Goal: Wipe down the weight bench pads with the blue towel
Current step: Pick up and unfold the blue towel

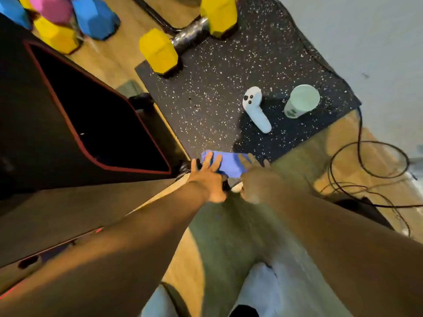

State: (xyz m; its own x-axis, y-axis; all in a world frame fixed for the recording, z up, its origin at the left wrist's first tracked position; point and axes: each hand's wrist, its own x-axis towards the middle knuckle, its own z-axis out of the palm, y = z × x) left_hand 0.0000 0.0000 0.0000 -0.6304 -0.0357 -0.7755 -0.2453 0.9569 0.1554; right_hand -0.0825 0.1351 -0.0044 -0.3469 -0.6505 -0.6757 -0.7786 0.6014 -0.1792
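Note:
The blue towel (230, 163) lies folded on the floor at the near edge of the speckled black mat (217, 88). My left hand (209, 173) rests on its left part with fingers spread. My right hand (253, 177) presses on its right part, fingers on the cloth. The weight bench pad (96, 124), black with red piping, fills the left side, just left of my left hand. Whether either hand grips the towel is hidden by the backs of my hands.
A yellow dumbbell (187, 35) lies at the mat's far end. Blue, pink and yellow dumbbells (61, 17) sit at top left. A white controller (255, 108) and a pale green cup (302, 100) stand on the mat. Black cables (366, 165) coil on the wooden floor at right.

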